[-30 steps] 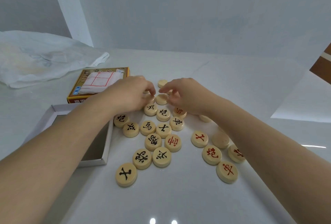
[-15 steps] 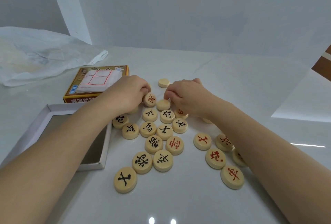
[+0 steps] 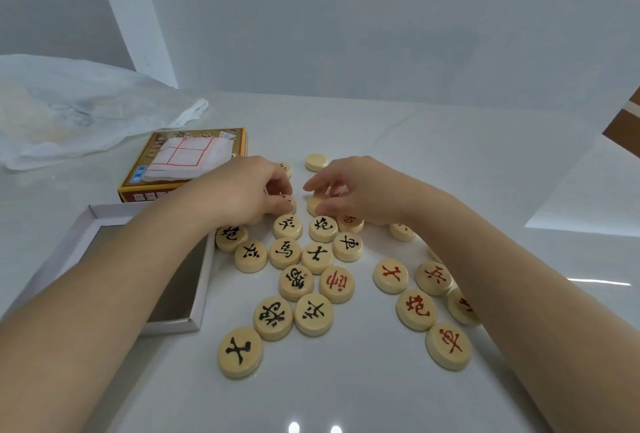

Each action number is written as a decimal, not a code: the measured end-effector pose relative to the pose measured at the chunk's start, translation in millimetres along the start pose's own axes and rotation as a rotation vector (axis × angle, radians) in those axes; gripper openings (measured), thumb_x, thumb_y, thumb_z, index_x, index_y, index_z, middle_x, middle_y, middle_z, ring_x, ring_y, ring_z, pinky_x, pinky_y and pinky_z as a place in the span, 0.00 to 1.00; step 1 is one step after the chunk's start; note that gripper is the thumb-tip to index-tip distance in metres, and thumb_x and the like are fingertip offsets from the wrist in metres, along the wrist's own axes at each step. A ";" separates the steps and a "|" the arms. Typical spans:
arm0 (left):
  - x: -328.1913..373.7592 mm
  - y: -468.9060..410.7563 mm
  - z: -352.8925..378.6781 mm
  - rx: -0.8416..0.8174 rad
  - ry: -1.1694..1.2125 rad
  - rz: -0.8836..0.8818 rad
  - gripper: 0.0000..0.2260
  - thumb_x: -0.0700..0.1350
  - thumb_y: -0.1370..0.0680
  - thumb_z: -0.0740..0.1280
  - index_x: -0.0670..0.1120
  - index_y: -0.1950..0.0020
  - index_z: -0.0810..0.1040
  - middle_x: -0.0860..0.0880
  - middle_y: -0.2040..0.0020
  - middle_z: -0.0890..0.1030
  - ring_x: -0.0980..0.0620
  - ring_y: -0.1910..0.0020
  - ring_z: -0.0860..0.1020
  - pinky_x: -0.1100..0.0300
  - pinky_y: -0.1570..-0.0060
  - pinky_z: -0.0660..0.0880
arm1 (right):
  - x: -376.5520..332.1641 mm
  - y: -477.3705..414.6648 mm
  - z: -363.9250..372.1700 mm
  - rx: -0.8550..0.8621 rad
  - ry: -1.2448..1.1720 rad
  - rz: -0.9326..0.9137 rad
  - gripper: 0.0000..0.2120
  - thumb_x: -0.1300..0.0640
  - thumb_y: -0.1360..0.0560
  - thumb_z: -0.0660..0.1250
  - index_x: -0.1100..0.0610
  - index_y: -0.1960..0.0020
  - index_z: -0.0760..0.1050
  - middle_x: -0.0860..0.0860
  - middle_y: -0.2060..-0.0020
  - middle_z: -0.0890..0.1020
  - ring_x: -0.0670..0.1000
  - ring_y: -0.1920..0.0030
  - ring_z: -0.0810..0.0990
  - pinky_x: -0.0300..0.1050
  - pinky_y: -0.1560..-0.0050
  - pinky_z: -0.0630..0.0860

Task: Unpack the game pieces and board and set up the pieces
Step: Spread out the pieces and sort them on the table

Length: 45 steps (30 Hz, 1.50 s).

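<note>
Several round wooden chess discs with black or red characters lie loose on the white table (image 3: 363, 394), such as a black-marked disc (image 3: 239, 351) at the front and a red-marked disc (image 3: 448, 346) on the right. My left hand (image 3: 239, 190) curls its fingers round a disc (image 3: 289, 202) at the back of the pile. My right hand (image 3: 360, 186) pinches a blank-faced disc (image 3: 316, 204) beside it. One blank disc (image 3: 316, 162) lies alone behind both hands. The folded white board with red lines (image 3: 185, 157) rests on the yellow game box (image 3: 138, 186).
An open white box lid (image 3: 86, 224) lies under my left forearm at the left. A crumpled white plastic bag (image 3: 79, 107) sits at the back left. A pale wall stands behind the table.
Both hands have stayed at the back of the pile, working on discs there. A disc that showed a red character between the hands half a second ago is now covered by my left fingers.
</note>
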<state>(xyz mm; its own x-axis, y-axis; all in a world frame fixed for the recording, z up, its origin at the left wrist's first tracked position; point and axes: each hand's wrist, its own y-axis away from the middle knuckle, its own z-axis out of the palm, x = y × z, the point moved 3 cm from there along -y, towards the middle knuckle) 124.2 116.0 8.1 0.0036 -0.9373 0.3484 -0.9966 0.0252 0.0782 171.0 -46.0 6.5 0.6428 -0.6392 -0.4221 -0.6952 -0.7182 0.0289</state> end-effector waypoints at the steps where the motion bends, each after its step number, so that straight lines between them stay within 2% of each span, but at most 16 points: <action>1: -2.1 0.9 -1.5 -0.015 -0.001 -0.002 0.11 0.53 0.26 0.70 0.53 0.45 0.78 0.54 0.50 0.79 0.56 0.53 0.76 0.64 0.60 0.69 | -0.6 0.1 0.4 -0.008 0.026 -0.002 0.17 0.50 0.24 0.69 0.49 0.36 0.76 0.44 0.47 0.78 0.44 0.46 0.76 0.36 0.47 0.71; 6: -7.5 7.0 -5.4 0.010 -0.003 -0.032 0.07 0.48 0.26 0.70 0.51 0.49 0.78 0.52 0.52 0.79 0.53 0.53 0.77 0.59 0.54 0.74 | -2.9 3.2 -0.1 0.020 -0.028 0.020 0.14 0.54 0.28 0.72 0.51 0.43 0.77 0.46 0.52 0.77 0.46 0.51 0.76 0.36 0.54 0.73; 8: -9.6 6.9 -8.3 0.093 0.012 -0.045 0.06 0.49 0.26 0.70 0.50 0.51 0.78 0.52 0.54 0.79 0.54 0.55 0.76 0.60 0.58 0.73 | -3.0 3.2 2.2 0.070 -0.076 0.008 0.13 0.59 0.30 0.72 0.51 0.47 0.76 0.47 0.53 0.79 0.47 0.52 0.77 0.39 0.54 0.75; 11: -10.7 0.0 -23.1 0.219 0.121 -0.059 0.02 0.48 0.25 0.68 0.51 0.53 0.79 0.52 0.57 0.79 0.53 0.58 0.76 0.59 0.61 0.71 | -3.9 1.6 4.6 0.187 -0.045 -0.067 0.11 0.63 0.28 0.68 0.54 0.47 0.80 0.47 0.55 0.82 0.47 0.53 0.79 0.32 0.54 0.72; 13: -8.7 -13.6 -29.5 0.156 0.111 -0.052 0.03 0.50 0.24 0.68 0.53 0.55 0.79 0.52 0.58 0.80 0.53 0.57 0.77 0.57 0.58 0.73 | -5.3 -0.6 4.8 0.259 0.020 -0.118 0.13 0.64 0.24 0.65 0.54 0.44 0.82 0.47 0.54 0.85 0.47 0.52 0.80 0.32 0.51 0.72; 16: -11.0 -38.1 -26.8 0.002 0.075 -0.087 0.02 0.51 0.24 0.69 0.53 0.55 0.79 0.51 0.59 0.83 0.52 0.57 0.80 0.52 0.51 0.77 | -5.9 -0.1 3.8 0.288 0.057 -0.158 0.13 0.63 0.23 0.65 0.53 0.42 0.82 0.47 0.52 0.86 0.48 0.50 0.82 0.43 0.45 0.75; 19: -20.2 -57.6 -22.4 0.004 0.003 -0.171 0.09 0.45 0.26 0.71 0.52 0.47 0.77 0.51 0.59 0.83 0.51 0.56 0.81 0.53 0.52 0.78 | -2.9 4.5 1.6 0.196 0.066 -0.163 0.12 0.58 0.23 0.68 0.49 0.41 0.81 0.43 0.49 0.85 0.42 0.46 0.80 0.41 0.42 0.75; 21: -22.1 -61.8 -22.1 0.019 -0.044 -0.193 0.12 0.43 0.26 0.70 0.52 0.44 0.74 0.50 0.57 0.83 0.51 0.55 0.79 0.55 0.55 0.76 | -1.4 7.2 0.4 0.135 0.060 -0.167 0.12 0.58 0.23 0.68 0.49 0.41 0.81 0.42 0.48 0.84 0.40 0.46 0.80 0.39 0.42 0.74; 24: -18.1 -59.7 -22.7 0.077 -0.084 -0.166 0.11 0.45 0.24 0.69 0.53 0.44 0.73 0.49 0.45 0.77 0.49 0.50 0.76 0.56 0.55 0.73 | -1.6 8.9 -0.3 0.120 0.030 -0.179 0.12 0.59 0.23 0.66 0.50 0.42 0.82 0.42 0.49 0.85 0.40 0.47 0.80 0.38 0.42 0.74; 27: -7.4 -52.0 -18.7 0.053 -0.175 -0.109 0.20 0.55 0.26 0.69 0.55 0.36 0.71 0.48 0.38 0.69 0.46 0.42 0.72 0.54 0.46 0.70 | 0.1 11.5 -7.7 0.234 0.004 -0.146 0.13 0.60 0.21 0.63 0.50 0.42 0.82 0.40 0.53 0.84 0.35 0.58 0.78 0.25 0.52 0.69; 29: -0.8 -50.1 -13.8 -0.011 -0.254 -0.082 0.25 0.56 0.27 0.70 0.55 0.32 0.69 0.47 0.36 0.68 0.46 0.39 0.70 0.56 0.46 0.67 | 1.7 12.6 -13.1 0.304 -0.017 -0.120 0.14 0.62 0.21 0.62 0.51 0.43 0.82 0.42 0.52 0.85 0.37 0.59 0.77 0.23 0.55 0.68; 31: 2.2 -53.0 -10.8 -0.046 -0.290 -0.051 0.21 0.53 0.27 0.70 0.55 0.35 0.72 0.47 0.39 0.70 0.48 0.41 0.70 0.57 0.47 0.67 | 2.8 14.3 -17.1 0.333 -0.031 -0.099 0.14 0.63 0.22 0.61 0.52 0.43 0.82 0.44 0.50 0.85 0.39 0.55 0.78 0.24 0.52 0.69; 36: 3.1 -53.6 -9.4 -0.048 -0.214 -0.054 0.09 0.42 0.27 0.66 0.53 0.50 0.74 0.50 0.50 0.73 0.49 0.52 0.74 0.53 0.56 0.75 | 7.7 21.4 -24.2 0.386 -0.101 -0.062 0.15 0.64 0.22 0.60 0.53 0.45 0.82 0.45 0.50 0.85 0.43 0.50 0.81 0.33 0.47 0.73; 38: 1.3 -51.8 -8.2 -0.009 -0.211 -0.049 0.08 0.41 0.26 0.63 0.52 0.50 0.74 0.50 0.52 0.73 0.49 0.54 0.74 0.55 0.59 0.73 | 10.0 24.5 -25.0 0.394 -0.112 -0.053 0.15 0.64 0.22 0.60 0.54 0.45 0.82 0.46 0.51 0.85 0.45 0.48 0.81 0.39 0.45 0.74; 40: -0.2 -49.8 -3.9 0.002 -0.244 -0.034 0.07 0.43 0.23 0.62 0.52 0.47 0.73 0.50 0.50 0.71 0.49 0.52 0.73 0.56 0.55 0.71 | 12.6 28.6 -24.5 0.394 -0.107 -0.043 0.15 0.63 0.22 0.59 0.54 0.45 0.82 0.46 0.51 0.85 0.46 0.49 0.81 0.42 0.45 0.75; 45: 1.6 -35.6 -4.1 0.048 -0.208 0.030 0.09 0.46 0.21 0.60 0.52 0.41 0.73 0.50 0.44 0.70 0.49 0.49 0.73 0.56 0.50 0.70 | 18.2 41.7 -25.1 0.402 -0.130 -0.037 0.14 0.62 0.21 0.60 0.53 0.44 0.82 0.45 0.50 0.85 0.44 0.47 0.81 0.41 0.43 0.76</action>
<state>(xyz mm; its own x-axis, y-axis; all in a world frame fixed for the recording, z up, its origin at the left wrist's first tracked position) 160.0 115.0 9.6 -0.0380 -0.9881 0.1491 -0.9988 0.0420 0.0241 161.7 -94.5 22.7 0.6418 -0.5564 -0.5278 -0.7591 -0.5590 -0.3337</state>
